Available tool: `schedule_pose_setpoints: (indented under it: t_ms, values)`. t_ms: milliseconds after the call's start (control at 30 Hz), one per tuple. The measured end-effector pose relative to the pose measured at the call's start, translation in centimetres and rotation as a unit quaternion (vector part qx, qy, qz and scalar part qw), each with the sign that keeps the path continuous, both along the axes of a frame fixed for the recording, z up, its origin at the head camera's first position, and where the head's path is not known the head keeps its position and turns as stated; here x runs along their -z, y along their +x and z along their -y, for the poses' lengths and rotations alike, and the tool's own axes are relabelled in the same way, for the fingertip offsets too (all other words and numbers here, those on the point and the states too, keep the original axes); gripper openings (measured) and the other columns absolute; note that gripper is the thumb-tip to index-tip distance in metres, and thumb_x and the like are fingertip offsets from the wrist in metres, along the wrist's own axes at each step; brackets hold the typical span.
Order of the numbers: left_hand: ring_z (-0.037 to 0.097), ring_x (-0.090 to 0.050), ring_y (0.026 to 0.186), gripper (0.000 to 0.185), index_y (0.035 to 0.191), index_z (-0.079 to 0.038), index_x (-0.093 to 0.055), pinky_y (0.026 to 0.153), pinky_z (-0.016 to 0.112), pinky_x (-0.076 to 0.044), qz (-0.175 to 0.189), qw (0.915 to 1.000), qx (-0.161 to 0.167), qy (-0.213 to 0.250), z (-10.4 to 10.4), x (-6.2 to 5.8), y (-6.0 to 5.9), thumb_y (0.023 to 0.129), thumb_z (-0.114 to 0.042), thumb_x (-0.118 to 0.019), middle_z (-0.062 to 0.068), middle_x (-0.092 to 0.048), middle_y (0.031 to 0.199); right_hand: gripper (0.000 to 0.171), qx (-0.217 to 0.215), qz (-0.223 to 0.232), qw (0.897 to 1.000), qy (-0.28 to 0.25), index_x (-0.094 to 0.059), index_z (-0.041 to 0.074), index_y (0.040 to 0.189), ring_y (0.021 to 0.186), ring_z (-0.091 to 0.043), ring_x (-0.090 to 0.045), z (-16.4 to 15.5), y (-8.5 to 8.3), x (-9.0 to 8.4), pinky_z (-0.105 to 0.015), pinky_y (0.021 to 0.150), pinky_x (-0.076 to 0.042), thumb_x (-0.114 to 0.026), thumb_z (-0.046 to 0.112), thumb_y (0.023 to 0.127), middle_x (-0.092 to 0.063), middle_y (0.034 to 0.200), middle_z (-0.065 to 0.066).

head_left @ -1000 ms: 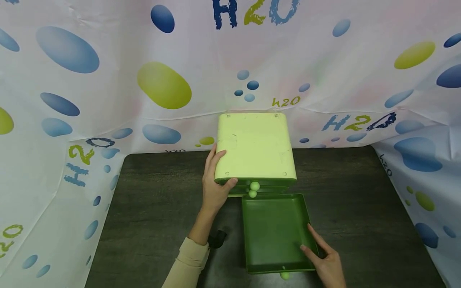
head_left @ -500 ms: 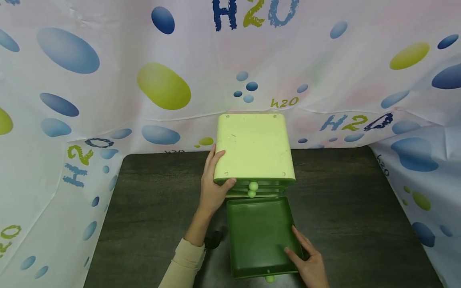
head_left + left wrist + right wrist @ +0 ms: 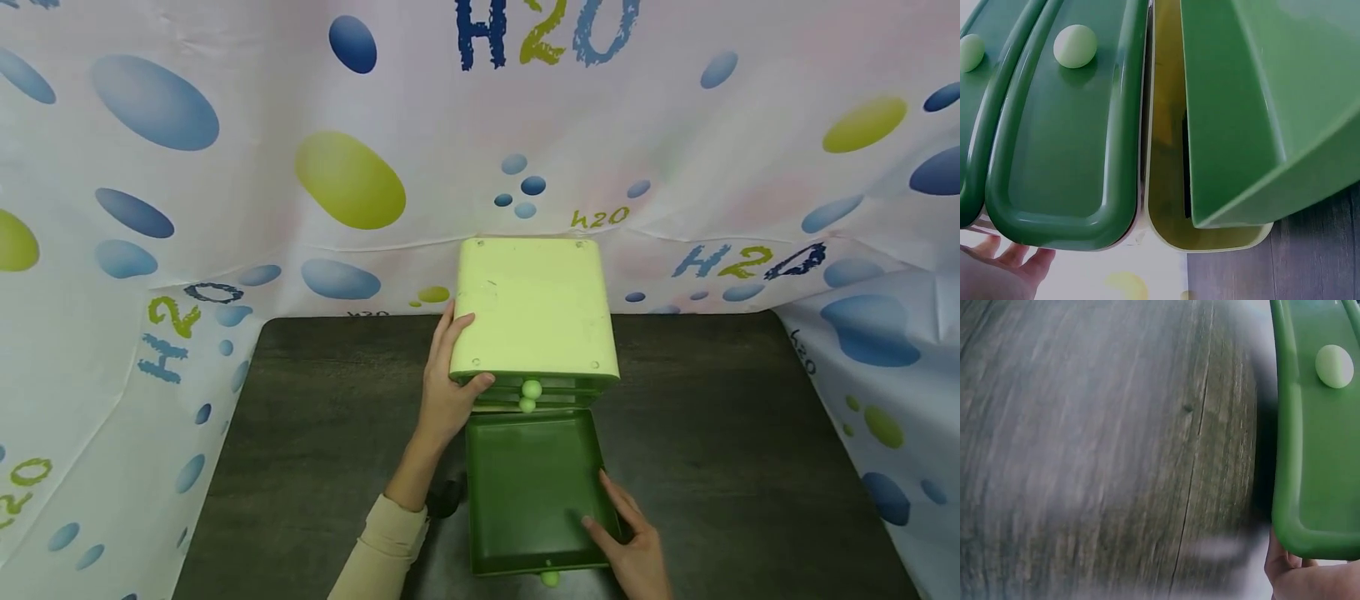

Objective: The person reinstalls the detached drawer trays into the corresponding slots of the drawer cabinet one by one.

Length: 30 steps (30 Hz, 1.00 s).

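Note:
A small cabinet (image 3: 534, 308) with a pale yellow-green shell stands at the back of the table. Its green drawer fronts (image 3: 1066, 156) have round pale green knobs. My left hand (image 3: 442, 400) holds the cabinet's left side, thumb at the front edge. A removed green drawer (image 3: 534, 483), with nothing inside, lies before the cabinet, knob toward me. My right hand (image 3: 633, 550) grips the drawer's right wall, thumb inside and fingers outside. In the left wrist view the drawer's rear corner (image 3: 1210, 212) is at the mouth of the open lowest slot (image 3: 1166, 187).
The dark wood-grain table (image 3: 720, 467) extends on both sides. A white sheet printed with blue and green ovals (image 3: 348, 179) hangs behind and at the sides. A small dark object (image 3: 446, 498) is partly visible beside my left forearm.
My right hand has moved the drawer left, from right of the cabinet's middle to roughly in line with the open slot. My left hand has kept its place on the cabinet.

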<state>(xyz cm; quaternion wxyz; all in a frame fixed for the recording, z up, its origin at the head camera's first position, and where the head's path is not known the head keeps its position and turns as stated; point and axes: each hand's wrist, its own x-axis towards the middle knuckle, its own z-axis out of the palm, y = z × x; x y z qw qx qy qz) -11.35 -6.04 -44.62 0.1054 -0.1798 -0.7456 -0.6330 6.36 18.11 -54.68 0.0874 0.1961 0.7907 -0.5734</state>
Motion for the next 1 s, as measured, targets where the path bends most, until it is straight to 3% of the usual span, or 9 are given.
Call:
schedule_pose_setpoints:
  t_ms: [500,767,1000]
  values:
    - [0.031,-0.017,0.15,0.095,0.15,-0.006,-0.04,0.11,0.063,-0.028,0.023,0.9997,0.009,-0.005,0.5,0.3,0.2,0.082,-0.069,-0.061,0.012,-0.01,0.165,0.076,-0.005,0.013,1.0,-0.025,-0.041,0.025,0.153,0.145,-0.046,-0.021,1.0,-0.5,0.2,-0.075,0.103,-0.023,-0.078,0.03,0.087,-0.033,0.157,-0.016]
    - [0.032,-0.018,0.15,0.095,0.149,-0.005,-0.039,0.109,0.064,-0.029,0.011,0.9999,0.011,-0.002,0.3,0.3,0.1,0.083,-0.069,-0.06,0.014,-0.01,0.165,0.079,-0.002,0.016,0.999,-0.035,-0.039,0.03,0.154,0.146,-0.044,-0.018,1.3,-1.1,0.2,-0.074,0.105,-0.021,-0.079,0.035,0.086,-0.03,0.158,-0.013]
    - [0.033,-0.018,0.15,0.095,0.148,-0.002,-0.04,0.109,0.065,-0.028,0.004,0.9999,0.014,0.0,0.1,0.0,0.1,0.084,-0.069,-0.06,0.016,-0.011,0.164,0.074,-0.023,0.002,1.0,-0.015,-0.036,0.031,0.155,0.147,-0.041,-0.019,1.0,-1.4,0.4,-0.075,0.104,-0.02,-0.072,0.042,0.091,-0.03,0.159,-0.01]
